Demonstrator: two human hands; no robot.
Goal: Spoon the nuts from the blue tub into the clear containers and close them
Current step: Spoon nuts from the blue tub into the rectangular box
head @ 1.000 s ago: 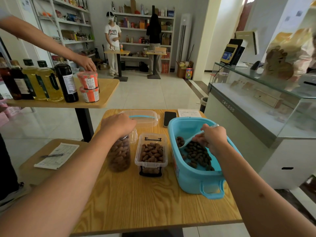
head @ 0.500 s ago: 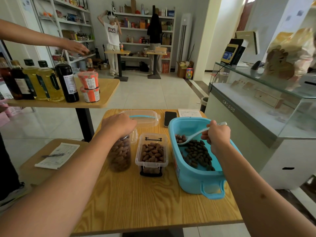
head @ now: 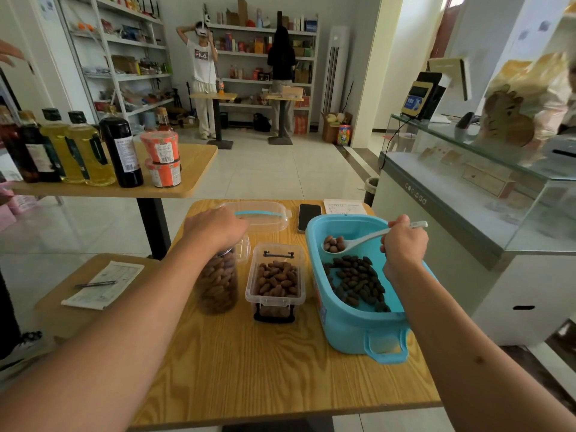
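Note:
The blue tub (head: 349, 325) stands on the right of the wooden table (head: 280, 378) with dark nuts (head: 355, 282) on its floor. My right hand (head: 403, 244) grips the handle of a white spoon (head: 358, 243) whose bowl holds a few brown nuts above the tub's far end. My left hand (head: 213, 229) grips the top of a tall clear jar (head: 218, 282) full of nuts. Between jar and tub sits an open rectangular clear container (head: 276, 282), filled with nuts. A clear lid with a blue strip (head: 258, 215) lies behind it.
A black phone (head: 309, 216) and a paper sheet (head: 344, 207) lie at the table's far edge. A second table (head: 193, 169) on the left carries bottles and orange cups. A lower table (head: 103, 285) holds a form and pen. A glass counter (head: 467, 198) stands to the right.
My right hand has lifted the spoon, loaded with nuts, out of the pile to the tub's far end. The other person's arm at the left table has pulled away. My left hand stays on the jar.

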